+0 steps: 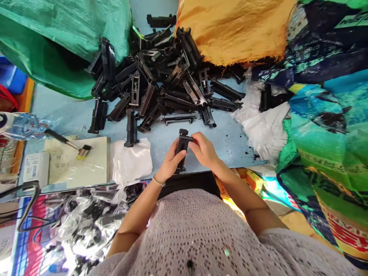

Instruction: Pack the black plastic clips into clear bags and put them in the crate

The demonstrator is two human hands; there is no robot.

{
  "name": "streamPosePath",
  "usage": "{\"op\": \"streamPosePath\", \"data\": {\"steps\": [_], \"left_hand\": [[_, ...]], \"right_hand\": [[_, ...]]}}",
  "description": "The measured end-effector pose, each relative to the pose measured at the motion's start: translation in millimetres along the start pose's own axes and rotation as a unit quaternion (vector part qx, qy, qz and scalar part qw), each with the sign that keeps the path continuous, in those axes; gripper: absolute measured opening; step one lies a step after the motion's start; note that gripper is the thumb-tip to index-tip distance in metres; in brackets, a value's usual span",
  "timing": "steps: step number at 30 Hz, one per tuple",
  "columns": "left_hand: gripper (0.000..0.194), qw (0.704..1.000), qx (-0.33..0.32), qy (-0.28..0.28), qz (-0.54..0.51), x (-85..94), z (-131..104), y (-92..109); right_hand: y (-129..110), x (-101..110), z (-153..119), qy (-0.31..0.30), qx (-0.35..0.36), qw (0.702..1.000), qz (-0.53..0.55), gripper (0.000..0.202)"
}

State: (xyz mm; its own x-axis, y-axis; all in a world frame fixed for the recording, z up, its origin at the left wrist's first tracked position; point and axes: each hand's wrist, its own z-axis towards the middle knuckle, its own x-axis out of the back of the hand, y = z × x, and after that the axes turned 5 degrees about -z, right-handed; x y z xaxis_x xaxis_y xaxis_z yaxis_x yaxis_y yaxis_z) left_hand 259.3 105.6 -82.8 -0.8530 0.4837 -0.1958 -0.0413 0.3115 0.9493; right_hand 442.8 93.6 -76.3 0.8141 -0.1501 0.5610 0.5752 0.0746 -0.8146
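Observation:
Near the table's front edge, my left hand (172, 158) is wrapped around a black clamp-like phone holder (181, 147), keeping it roughly upright with the thumb across its front. My right hand (204, 149) comes in from the other side, its thumb and fingertips pinched at a small dark piece jutting from the holder's upper right side. The fingers partly cover that piece, so its exact shape is hidden. Just beyond both hands lies a heap of similar black holders (172, 96), jumbled together.
A green sack (69, 34) and an orange sack (235, 28) flank the heap. A brush (70, 145) rests on a box (83, 165) at left, beside white plastic bags (132, 159). Clear plastic (267, 126) and printed sacks (330, 134) are at right. Bagged black parts (94, 222) sit below the table.

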Motion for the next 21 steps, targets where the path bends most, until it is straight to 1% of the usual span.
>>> {"op": "streamPosePath", "data": {"steps": [2, 3, 5, 6, 7, 8, 9, 10, 11, 12, 14, 15, 16, 17, 18, 19, 20, 21], "left_hand": [[0.063, 0.997, 0.051, -0.003, -0.061, 1.5, -1.2, 2.3], [0.061, 0.994, 0.063, 0.012, -0.085, 0.7, -0.8, 3.2], [0.052, 0.987, 0.055, 0.075, -0.133, -1.3, 1.4, 5.3], [0.047, 0.980, 0.046, 0.110, -0.160, -1.5, 2.9, 6.8], [0.043, 0.971, 0.039, 0.141, -0.187, -0.8, 4.4, 8.7], [0.042, 0.963, 0.037, 0.164, -0.210, 0.7, 5.8, 10.7], [0.041, 0.958, 0.043, 0.176, -0.224, 3.0, 6.9, 12.6], [0.043, 0.957, 0.057, 0.176, -0.226, 5.7, 7.7, 13.9], [0.045, 0.959, 0.074, 0.169, -0.214, 8.5, 8.1, 14.1], [0.046, 0.965, 0.088, 0.161, -0.185, 10.9, 8.1, 13.1], [0.050, 0.981, 0.086, 0.158, -0.077, 13.5, 7.2, 6.3], [0.056, 0.984, 0.071, 0.162, 0.000, 13.1, 6.3, 0.8], [0.065, 0.982, 0.050, 0.163, 0.085, 11.4, 5.2, -5.6], [0.075, 0.973, 0.030, 0.158, 0.168, 8.4, 3.8, -12.6], [0.080, 0.959, 0.015, 0.145, 0.241, 4.3, 2.2, -19.5], [0.082, 0.945, 0.006, 0.129, 0.301, -0.3, 0.6, -25.9], [0.081, 0.931, 0.001, 0.114, 0.347, -5.0, -1.2, -31.1], [0.079, 0.920, -0.001, 0.103, 0.379, -8.9, -3.0, -35.0]], "right_hand": [[-4.0, -4.5, 15.2, 0.004, -0.010, 1.000, 0.001, 0.045], [-5.6, -7.2, 21.7, 0.003, -0.032, 0.999, 0.018, 0.050], [-8.6, -12.6, 27.5, -0.029, -0.075, 0.995, 0.060, 0.057], [-10.4, -15.2, 25.1, -0.057, -0.076, 0.993, 0.065, 0.059], [-12.6, -17.8, 19.0, -0.088, -0.056, 0.993, 0.056, 0.058], [-15.0, -20.6, 9.7, -0.117, -0.017, 0.992, 0.032, 0.056], [-17.2, -23.6, -1.7, -0.139, 0.030, 0.990, 0.003, 0.053], [-19.0, -26.4, -13.6, -0.155, 0.076, 0.985, -0.024, 0.050], [-19.9, -28.6, -24.4, -0.170, 0.112, 0.978, -0.044, 0.048], [-19.3, -29.6, -32.5, -0.188, 0.132, 0.972, -0.055, 0.047], [-13.0, -26.1, -36.5, -0.218, 0.128, 0.966, -0.062, 0.047], [-6.9, -21.0, -31.7, -0.206, 0.107, 0.970, -0.069, 0.048], [1.0, -13.9, -22.8, -0.162, 0.077, 0.980, -0.088, 0.048], [10.5, -5.4, -10.9, -0.092, 0.043, 0.988, -0.118, 0.046], [21.4, 3.7, 2.7, -0.005, 0.006, 0.988, -0.156, 0.044], [33.1, 12.5, 16.6, 0.071, -0.023, 0.978, -0.197, 0.040], [45.2, 20.6, 29.3, 0.113, -0.045, 0.965, -0.231, 0.040], [57.0, 27.5, 39.5, 0.125, -0.061, 0.958, -0.252, 0.045]]}}
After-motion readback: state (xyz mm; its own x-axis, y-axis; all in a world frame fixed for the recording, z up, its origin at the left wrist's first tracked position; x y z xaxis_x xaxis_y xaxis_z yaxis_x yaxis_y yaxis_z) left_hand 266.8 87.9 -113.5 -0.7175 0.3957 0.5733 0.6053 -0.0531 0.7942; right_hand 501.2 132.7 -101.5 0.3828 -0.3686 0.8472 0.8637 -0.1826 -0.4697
